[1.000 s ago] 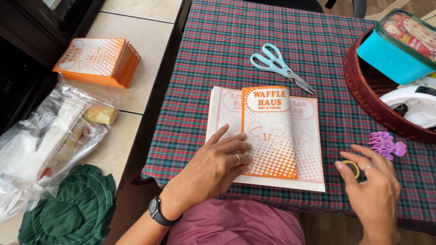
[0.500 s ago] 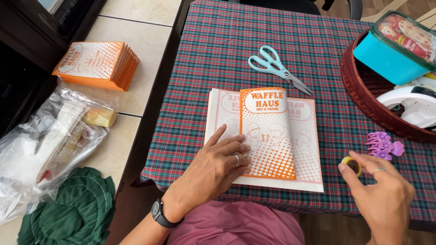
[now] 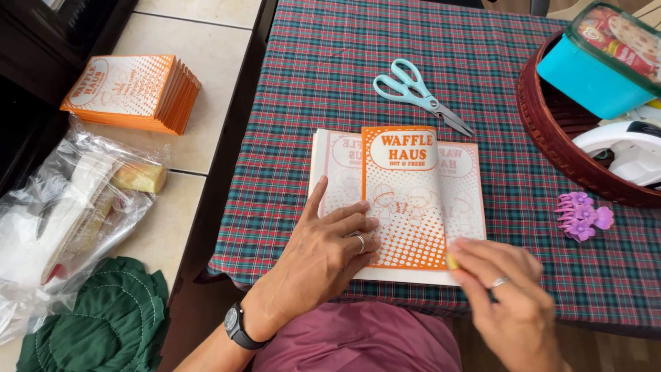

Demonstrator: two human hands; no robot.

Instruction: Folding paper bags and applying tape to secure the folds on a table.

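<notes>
An orange-and-white printed paper bag (image 3: 406,200) lies on top of a stack of flat white sheets (image 3: 468,186) on the plaid tablecloth (image 3: 330,76). My left hand (image 3: 330,251) lies flat with spread fingers on the bag's lower left part, pressing it down. My right hand (image 3: 506,296) pinches a small yellow object (image 3: 452,261) at the bag's lower right corner, touching the paper there.
Light blue scissors (image 3: 420,95) lie beyond the stack. A purple hair claw (image 3: 582,215) sits to the right, near a round dark red basket (image 3: 551,138) holding a teal box (image 3: 599,62). On the floor at left lie a pile of orange bags (image 3: 131,93), a plastic bag (image 3: 69,207) and green cloth (image 3: 103,324).
My right hand has moved left from the table near the hair claw to the bag's lower right corner, carrying the small yellow object. My left hand has stayed on the bag.
</notes>
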